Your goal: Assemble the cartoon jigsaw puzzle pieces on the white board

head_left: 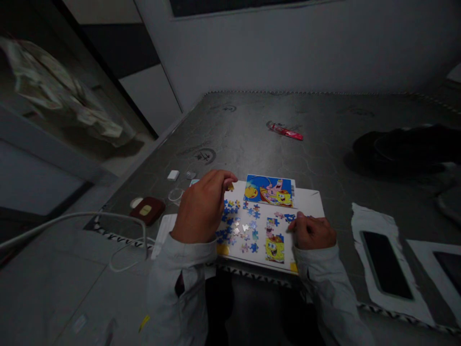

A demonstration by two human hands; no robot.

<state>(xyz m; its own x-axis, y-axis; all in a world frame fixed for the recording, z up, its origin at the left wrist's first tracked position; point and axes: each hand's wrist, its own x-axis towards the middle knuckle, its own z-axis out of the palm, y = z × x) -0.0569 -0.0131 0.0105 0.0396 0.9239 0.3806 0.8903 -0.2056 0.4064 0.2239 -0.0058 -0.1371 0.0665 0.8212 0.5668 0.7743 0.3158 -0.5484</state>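
Note:
A white puzzle board lies on the grey mat in front of me. On it are several loose blue jigsaw pieces, a joined yellow cartoon section and a blue reference picture card at the far edge. My left hand hovers over the board's left part, fingers pinched on a small yellowish puzzle piece. My right hand rests curled on the board's right part, fingertips beside a blue piece.
A red tube-like item lies farther back on the mat. At left are a dark brown case, a small white block and a white cable. A phone on white paper sits at right; dark cloth beyond.

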